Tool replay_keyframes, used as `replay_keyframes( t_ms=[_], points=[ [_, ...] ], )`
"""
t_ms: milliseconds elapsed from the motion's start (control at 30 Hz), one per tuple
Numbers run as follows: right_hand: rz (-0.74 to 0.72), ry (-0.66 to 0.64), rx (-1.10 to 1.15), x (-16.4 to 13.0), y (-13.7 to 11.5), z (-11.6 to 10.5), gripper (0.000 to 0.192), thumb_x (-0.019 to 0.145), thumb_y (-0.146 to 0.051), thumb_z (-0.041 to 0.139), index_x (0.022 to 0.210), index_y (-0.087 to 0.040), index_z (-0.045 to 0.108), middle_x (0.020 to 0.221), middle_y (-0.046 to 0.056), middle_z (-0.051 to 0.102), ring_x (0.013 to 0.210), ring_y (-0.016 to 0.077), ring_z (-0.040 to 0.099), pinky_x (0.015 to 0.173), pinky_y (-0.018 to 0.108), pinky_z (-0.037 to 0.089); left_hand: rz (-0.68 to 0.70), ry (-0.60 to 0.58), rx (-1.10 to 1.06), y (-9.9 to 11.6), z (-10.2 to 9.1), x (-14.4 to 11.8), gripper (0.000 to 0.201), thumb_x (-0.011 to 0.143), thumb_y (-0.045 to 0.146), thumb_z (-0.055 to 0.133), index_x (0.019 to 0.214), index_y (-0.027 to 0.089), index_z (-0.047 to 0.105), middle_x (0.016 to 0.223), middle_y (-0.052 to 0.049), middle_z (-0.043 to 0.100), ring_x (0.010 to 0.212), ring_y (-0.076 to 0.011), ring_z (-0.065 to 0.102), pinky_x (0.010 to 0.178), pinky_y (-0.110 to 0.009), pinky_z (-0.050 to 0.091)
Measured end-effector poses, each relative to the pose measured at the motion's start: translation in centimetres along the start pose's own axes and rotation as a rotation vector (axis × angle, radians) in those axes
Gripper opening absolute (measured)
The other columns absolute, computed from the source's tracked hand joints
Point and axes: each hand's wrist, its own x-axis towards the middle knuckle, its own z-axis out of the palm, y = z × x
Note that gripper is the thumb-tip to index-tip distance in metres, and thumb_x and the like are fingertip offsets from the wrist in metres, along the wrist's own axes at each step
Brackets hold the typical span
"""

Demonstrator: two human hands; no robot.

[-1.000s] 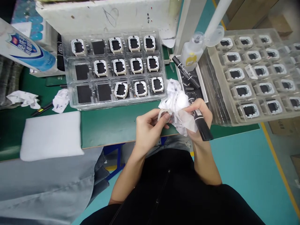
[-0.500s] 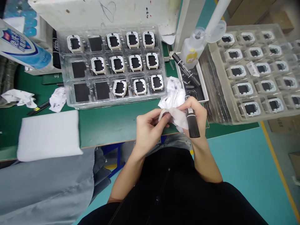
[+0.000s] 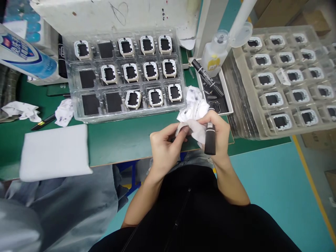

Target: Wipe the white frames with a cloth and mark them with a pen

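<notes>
My left hand pinches a small pale square frame part at the table's front edge; most of the part is hidden by fingers and tissue. My right hand holds a crumpled white tissue against that part and also grips a black marker, which points down toward me. Just behind the hands lies a clear tray with several of the same white frames in its pockets; some pockets on its left show only black pads.
A second clear tray full of similar frames lies to the right. Between the trays are a small white dish with another marker and a clear bottle. A white foam pad and tissue scraps lie left. Grey cloth hangs lower left.
The marker in my right hand has swung from slanting right to nearly upright, and the right hand has shifted slightly left toward the tissue. The left hand has hardly moved.
</notes>
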Motion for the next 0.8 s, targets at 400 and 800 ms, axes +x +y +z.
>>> replay_keyframes(
  t_ms=[400,800],
  points=[
    [-0.086,0.062,-0.053,-0.01,0.75,0.01,0.042,0.093,-0.044,0.092,0.076,-0.025,0.059,0.068,-0.007,0.053,0.061,0.0123,0.044,0.056,0.032,0.033,-0.057,-0.036,-0.196,0.18,-0.12,0.5,0.014,0.098,0.031,0.089,0.09,0.019,0.087,0.078,0.0,0.081,0.06,-0.0111,0.072,0.06,-0.021,0.06],
    [-0.156,0.054,-0.18,-0.89,1.0,0.27,0.025,0.1,-0.033,0.079,0.088,-0.027,0.057,0.073,-0.007,0.052,0.062,0.0122,0.041,0.056,0.029,0.033,-0.049,-0.048,-0.209,0.39,0.12,0.42,0.013,0.099,0.03,0.086,0.094,0.018,0.087,0.076,0.0,0.08,0.061,-0.0126,0.072,0.059,-0.021,0.058]
  ],
)
